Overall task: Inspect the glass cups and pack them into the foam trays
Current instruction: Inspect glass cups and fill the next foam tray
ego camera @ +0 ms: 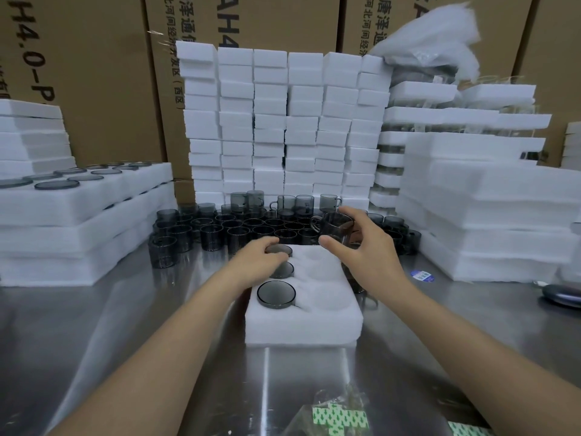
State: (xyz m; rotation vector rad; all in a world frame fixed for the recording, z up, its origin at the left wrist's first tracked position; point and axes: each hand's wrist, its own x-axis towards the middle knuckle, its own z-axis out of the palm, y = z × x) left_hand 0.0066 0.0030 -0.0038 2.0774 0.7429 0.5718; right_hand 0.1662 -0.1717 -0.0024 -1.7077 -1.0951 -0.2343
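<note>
Right hand (358, 247) grips a smoked grey glass cup (335, 228) above the white foam tray (301, 322) on the steel counter (125, 325). Left hand (261, 259), fingers relaxed, rests on the seated cup (279, 249) at the tray's 11 o'clock pocket.

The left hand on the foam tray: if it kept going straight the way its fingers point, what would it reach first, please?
The left hand points away from the person, over a packed cup in the foam tray. Straight on, it would likely meet the loose glass cups just beyond the tray, though depth is unclear.

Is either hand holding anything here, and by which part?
The right hand grips a smoky glass cup around its side wall. The left hand holds nothing, resting on cups in the foam tray.
</note>
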